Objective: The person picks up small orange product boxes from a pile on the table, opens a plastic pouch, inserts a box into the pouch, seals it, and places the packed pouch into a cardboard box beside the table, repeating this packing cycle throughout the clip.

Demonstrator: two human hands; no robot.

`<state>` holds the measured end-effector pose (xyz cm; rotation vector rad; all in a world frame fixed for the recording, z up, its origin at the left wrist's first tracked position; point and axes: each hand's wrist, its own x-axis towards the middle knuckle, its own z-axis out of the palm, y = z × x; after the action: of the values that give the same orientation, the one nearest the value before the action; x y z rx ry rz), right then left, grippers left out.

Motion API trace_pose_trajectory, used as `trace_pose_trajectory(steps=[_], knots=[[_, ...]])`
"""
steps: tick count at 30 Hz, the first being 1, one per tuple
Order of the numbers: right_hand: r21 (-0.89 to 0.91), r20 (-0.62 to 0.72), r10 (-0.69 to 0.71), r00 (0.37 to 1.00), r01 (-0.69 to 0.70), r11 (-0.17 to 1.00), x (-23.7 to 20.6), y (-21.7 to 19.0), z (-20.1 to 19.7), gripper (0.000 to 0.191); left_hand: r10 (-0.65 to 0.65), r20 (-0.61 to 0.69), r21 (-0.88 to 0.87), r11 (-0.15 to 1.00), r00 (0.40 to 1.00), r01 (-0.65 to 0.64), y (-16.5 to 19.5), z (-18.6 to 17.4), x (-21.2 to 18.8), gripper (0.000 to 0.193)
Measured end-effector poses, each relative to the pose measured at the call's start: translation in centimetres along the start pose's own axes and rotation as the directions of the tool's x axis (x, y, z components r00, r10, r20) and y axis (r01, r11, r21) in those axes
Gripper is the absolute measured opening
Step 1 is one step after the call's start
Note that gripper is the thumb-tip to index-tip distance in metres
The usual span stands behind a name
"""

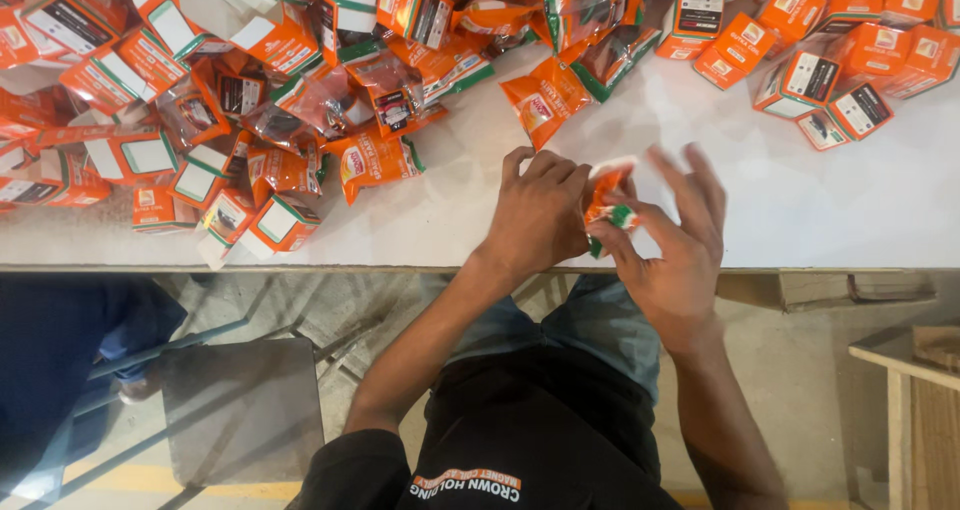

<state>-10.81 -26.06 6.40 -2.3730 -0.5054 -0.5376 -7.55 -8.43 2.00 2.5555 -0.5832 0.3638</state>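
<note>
— Holding a small orange packet (608, 192) between both hands, the person works just right of the frame's centre, over the near edge of the white table (760, 210). The left hand (538, 213) is closed around the packet's left side, knuckles up; the right hand (672, 235) pinches the lower green-edged corner with thumb and forefinger, its other fingers spread and blurred.

— So what would make this handling go well?

— Probably keeping the left hand's grasp steady while the right hand works the end, since the film looks slippery and crinkly. Staying low over the table seems wise too, so a slip costs nothing.

— And the surroundings?

— Loose orange packets (370, 160) lie heaped in the upper left, and small orange boxes (860, 55) crowd the upper right. Keeping the held packet clear of both piles should avoid mixing it in.
</note>
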Motion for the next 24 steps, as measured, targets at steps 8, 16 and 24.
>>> trace_pose_trajectory(steps=[8, 16, 24], knots=[[-0.287, 0.299, 0.02, 0.954, 0.071, 0.955, 2.1, 0.6, -1.0, 0.033, -0.056, -0.027, -0.132, 0.99, 0.998, 0.052, 0.6, -0.3, -0.3, 0.061], [-0.285, 0.206, -0.107, 0.973, 0.164, 0.944, 0.3, 0.1, -1.7, 0.035, -0.045, -0.004, -0.102, 0.994, 0.999, 0.045, 0.3, -0.4, -0.4, 0.071], [-0.344, 0.317, 0.086, 0.945, 0.03, 0.939, 2.1, 0.8, 0.8, 0.016, -0.167, 0.039, -0.578, 0.8, 0.985, 0.159, 0.9, -0.1, -2.0, 0.072]])
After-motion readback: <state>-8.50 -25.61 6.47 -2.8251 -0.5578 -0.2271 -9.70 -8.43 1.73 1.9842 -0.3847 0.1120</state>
